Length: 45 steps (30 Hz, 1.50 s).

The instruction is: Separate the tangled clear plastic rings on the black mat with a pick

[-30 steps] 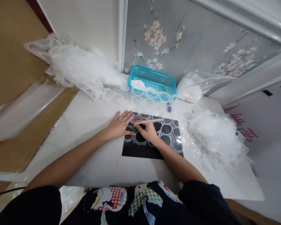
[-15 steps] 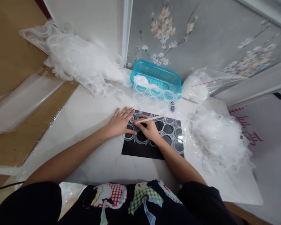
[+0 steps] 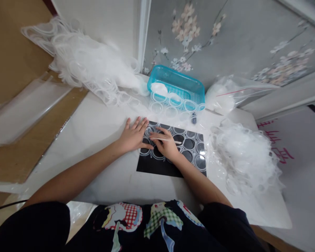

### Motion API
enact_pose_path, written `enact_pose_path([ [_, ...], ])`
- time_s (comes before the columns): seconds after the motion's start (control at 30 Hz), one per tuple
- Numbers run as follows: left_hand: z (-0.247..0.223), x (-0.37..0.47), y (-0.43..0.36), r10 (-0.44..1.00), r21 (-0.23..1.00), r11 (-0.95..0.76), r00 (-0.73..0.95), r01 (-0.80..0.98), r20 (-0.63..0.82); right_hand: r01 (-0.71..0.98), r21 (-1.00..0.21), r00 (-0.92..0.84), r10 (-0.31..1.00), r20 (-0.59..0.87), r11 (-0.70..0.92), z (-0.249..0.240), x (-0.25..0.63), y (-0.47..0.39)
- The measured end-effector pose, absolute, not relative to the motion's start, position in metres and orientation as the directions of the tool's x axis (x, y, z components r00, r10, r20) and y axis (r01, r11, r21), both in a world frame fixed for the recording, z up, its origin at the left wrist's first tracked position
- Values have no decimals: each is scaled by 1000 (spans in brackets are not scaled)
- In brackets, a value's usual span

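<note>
Back end of the white stick (image 3: 163, 139) has dipped toward the right wrist since half a second ago. So, white table (image 3: 102, 120), big fluffy plastic pile (image 3: 86, 63) far left, smaller heap (image 3: 248, 157) at right. Black sheet (image 3: 159, 168) sits mid-table with see-through rings (image 3: 196, 154) on it, blue basket (image 3: 200, 86) just behind. Left hand (image 3: 133, 137) is spread flat, gripping nothing, thumb on the sheet. Right hand (image 3: 166, 145) pinches the stick over the rings; can't tell if its tip touches.
</note>
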State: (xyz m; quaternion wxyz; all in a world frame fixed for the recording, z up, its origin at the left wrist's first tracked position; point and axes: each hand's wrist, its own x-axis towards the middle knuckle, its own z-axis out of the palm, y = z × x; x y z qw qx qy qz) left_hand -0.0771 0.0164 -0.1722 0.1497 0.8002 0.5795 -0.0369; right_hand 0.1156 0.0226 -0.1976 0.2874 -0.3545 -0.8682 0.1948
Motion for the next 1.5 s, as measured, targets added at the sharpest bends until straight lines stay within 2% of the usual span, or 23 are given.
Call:
enact_pose_path([
  [0.07, -172, -76, 15, 922, 182, -280, 317, 943, -223, 513, -392, -677, 640, 363, 764, -194, 115, 28],
  [0.13, -172, -74, 14, 925, 175, -275, 310, 945, -220, 532, -332, -675, 627, 388, 779, -185, 118, 47],
  [0.2, -171, -73, 15, 925, 177, -268, 305, 947, -228, 602, -414, -472, 722, 506, 683, -170, 123, 75],
  [0.23, -171, -73, 15, 924, 179, -264, 301, 948, -234, 632, -503, -249, 769, 589, 590, -161, 128, 89],
  [0.3, -170, -74, 16, 923, 180, -260, 299, 949, -241, 640, -583, -12, 765, 644, 500, -147, 136, 106],
  [0.33, -170, -74, 17, 925, 180, -259, 297, 949, -236, 637, -597, 40, 752, 658, 488, -144, 140, 106],
  [0.43, -168, -75, 19, 930, 188, -261, 299, 947, -214, 565, -627, -78, 791, 607, 536, -150, 144, 76],
  [0.53, -163, -72, 20, 939, 207, -257, 294, 944, -177, 468, -717, -235, 855, 462, 516, -173, 140, 32],
  [0.7, -157, -57, 16, 949, 169, -315, 311, 934, 54, 420, -842, -190, 940, 283, 339, -195, 134, 6],
  [0.77, -160, -54, 14, 921, 156, -389, 389, 908, 30, 419, -854, -186, 950, 250, 307, -195, 134, 7],
  [0.83, -166, -53, 15, 898, 169, -422, 436, 891, -56, 428, -851, -196, 950, 241, 304, -195, 134, 9],
  [1.0, -175, -57, 20, 882, 209, -390, 429, 897, -196, 446, -838, -205, 947, 246, 314, -195, 134, 8],
  [1.17, -169, -57, 22, 873, 206, -380, 423, 902, -243, 440, -842, -202, 948, 245, 311, -197, 135, 8],
  [1.5, -169, -56, 20, 880, 219, -370, 416, 903, -228, 473, -821, -206, 946, 250, 320, -196, 135, 7],
])
